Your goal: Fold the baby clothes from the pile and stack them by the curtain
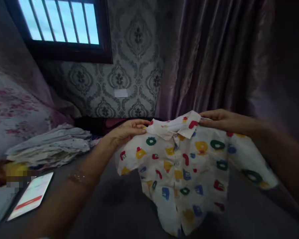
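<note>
A small white button-up shirt (175, 166) with a collar and red, yellow, green and blue prints hangs between my hands, its front facing me. My left hand (132, 129) pinches the shoulder just left of the collar. On the other side of the collar, my right hand (214, 119) grips the opposite shoulder, thumb and fingers closed on the cloth. Both sleeves droop outward, and the hem hangs low over the grey surface (109, 202). Some fingertips are hidden by the fabric.
Left of my forearm lies a stack of folded clothes (54, 144). Nearer me, a lit phone (31, 196) rests on the grey surface. Floral cloth (12, 109) hangs at the far left, and a curtain (201, 59) covers the right. A barred window (62, 21) is set in the patterned wall.
</note>
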`<action>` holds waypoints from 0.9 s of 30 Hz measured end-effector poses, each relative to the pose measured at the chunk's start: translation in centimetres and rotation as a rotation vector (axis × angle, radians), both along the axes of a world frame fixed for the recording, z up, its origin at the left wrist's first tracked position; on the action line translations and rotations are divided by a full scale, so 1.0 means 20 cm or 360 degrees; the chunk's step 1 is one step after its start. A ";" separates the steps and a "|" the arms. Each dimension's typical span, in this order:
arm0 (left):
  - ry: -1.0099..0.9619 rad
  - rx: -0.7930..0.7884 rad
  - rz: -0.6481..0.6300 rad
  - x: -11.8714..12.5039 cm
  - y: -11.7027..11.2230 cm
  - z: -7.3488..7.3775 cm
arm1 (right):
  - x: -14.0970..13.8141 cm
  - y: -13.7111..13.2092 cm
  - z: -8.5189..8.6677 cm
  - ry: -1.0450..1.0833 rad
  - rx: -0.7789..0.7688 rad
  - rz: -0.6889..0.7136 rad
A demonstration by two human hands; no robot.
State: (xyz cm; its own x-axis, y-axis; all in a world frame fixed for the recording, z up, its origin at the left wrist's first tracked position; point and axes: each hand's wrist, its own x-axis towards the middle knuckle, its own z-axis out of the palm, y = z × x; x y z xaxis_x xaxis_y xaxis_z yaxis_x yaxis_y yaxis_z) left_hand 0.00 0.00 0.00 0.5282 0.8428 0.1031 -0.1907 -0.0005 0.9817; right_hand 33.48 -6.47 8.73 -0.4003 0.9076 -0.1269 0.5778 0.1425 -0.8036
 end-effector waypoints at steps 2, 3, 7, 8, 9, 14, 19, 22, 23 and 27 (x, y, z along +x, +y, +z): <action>0.0080 0.0087 0.0085 -0.02 0.01 0.07 | 0.01 0.03 0.03 -0.0025 0.0014 0.0016; 0.0131 0.0112 0.0122 -0.03 0.01 0.11 | 0.00 0.05 0.05 -0.0040 0.0034 0.0017; 0.0406 0.0081 0.0229 -0.09 0.02 0.23 | -0.04 0.09 0.10 -0.0117 0.0205 -0.0036; 0.0500 0.0039 0.0233 -0.11 0.03 0.26 | -0.06 0.10 0.11 -0.0138 0.0251 -0.0039; 0.0598 0.0001 0.0241 -0.13 0.03 0.29 | -0.08 0.11 0.12 -0.0158 0.0285 -0.0032; 0.0905 0.0105 0.0501 -0.26 0.04 0.39 | -0.17 0.18 0.13 -0.0237 0.0348 0.0059; 0.0905 0.0614 0.1005 -0.34 0.09 0.39 | -0.23 0.34 0.12 -0.0260 0.0473 0.0107; 0.1088 0.1102 0.1448 -0.34 0.12 0.34 | -0.29 0.44 0.09 -0.0307 0.0765 0.0028; 0.1151 0.1258 0.1573 -0.34 0.12 0.33 | -0.32 0.46 0.08 -0.0339 0.0916 -0.0023; 0.1221 0.1240 0.1377 -0.40 0.09 0.31 | -0.38 0.40 0.05 -0.0431 0.0961 0.0120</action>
